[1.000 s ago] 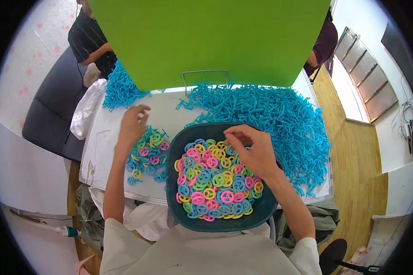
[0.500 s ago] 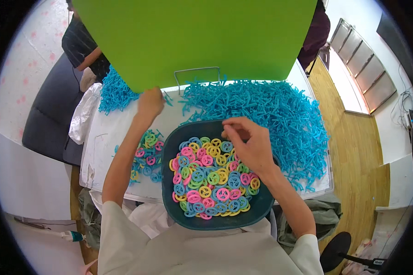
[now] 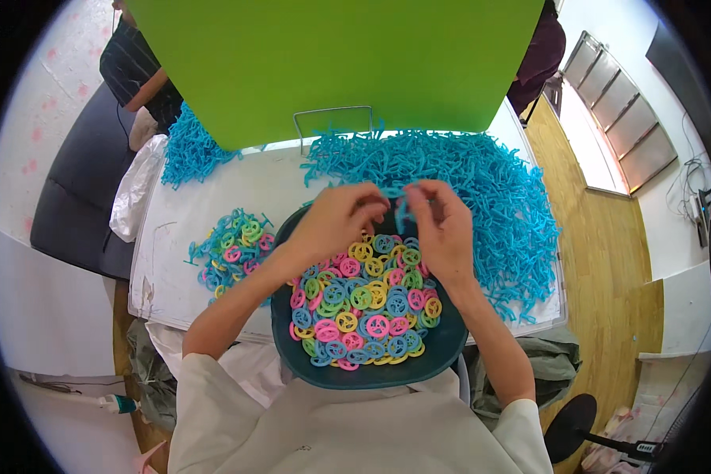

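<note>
Over the far rim of a dark green tub (image 3: 355, 378), my two hands meet with fingertips closed. Between them is a small blue plastic piece (image 3: 391, 192), blurred, with my left hand (image 3: 341, 220) pinching its left end. My right hand (image 3: 444, 231) grips it from the other side, and a blue stem (image 3: 403, 215) shows below those fingers. Whether these are one part or two I cannot make out. The tub holds many small spoked plastic wheels (image 3: 378, 325) in pink, yellow, green and blue.
A large heap of blue plastic stems (image 3: 450, 170) covers the table's right and back. Left of the tub lies a pile of wheels joined with blue stems (image 3: 233, 245). A green panel (image 3: 332, 71) with a wire handle (image 3: 332, 108) stands behind; another person (image 3: 138, 75) sits at far left.
My left hand has come back from beside the green panel's base, moving right and nearer, to meet my right hand. A blue piece now shows between them.
</note>
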Available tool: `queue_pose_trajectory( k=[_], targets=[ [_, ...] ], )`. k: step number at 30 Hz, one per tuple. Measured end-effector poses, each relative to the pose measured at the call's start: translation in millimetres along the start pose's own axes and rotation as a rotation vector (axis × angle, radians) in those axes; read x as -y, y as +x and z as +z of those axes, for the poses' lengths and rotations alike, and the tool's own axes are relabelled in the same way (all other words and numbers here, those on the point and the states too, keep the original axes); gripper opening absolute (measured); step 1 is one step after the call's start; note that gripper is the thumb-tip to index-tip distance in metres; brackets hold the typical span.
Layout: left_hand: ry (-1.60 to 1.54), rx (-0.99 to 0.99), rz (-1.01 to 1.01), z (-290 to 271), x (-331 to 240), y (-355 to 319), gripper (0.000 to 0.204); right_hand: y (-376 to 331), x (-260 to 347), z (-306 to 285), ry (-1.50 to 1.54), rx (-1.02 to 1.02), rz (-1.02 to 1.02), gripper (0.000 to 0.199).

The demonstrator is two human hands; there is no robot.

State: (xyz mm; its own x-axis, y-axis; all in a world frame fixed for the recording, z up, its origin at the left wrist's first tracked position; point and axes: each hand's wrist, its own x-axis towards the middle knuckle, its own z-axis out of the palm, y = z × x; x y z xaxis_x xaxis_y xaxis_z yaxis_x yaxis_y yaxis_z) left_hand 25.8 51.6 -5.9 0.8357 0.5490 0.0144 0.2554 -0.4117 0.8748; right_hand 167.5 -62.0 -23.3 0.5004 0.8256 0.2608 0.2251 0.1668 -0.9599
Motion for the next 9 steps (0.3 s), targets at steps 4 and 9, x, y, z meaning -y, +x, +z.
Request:
queue_pose_trajectory(
  k=[4,9],
  targets=[
    [0.792,0.136,0.485,33.1,36.2,4.0,0.025,4.1,0.7,1.5,0.299,-0.014,0.092,0.019],
    [0.956,0.189,0.418,32.7,28.3,2.1,0.049,4.2,-5.4,-6.6,0.168,0.111,0.133,0.031]
  ],
)
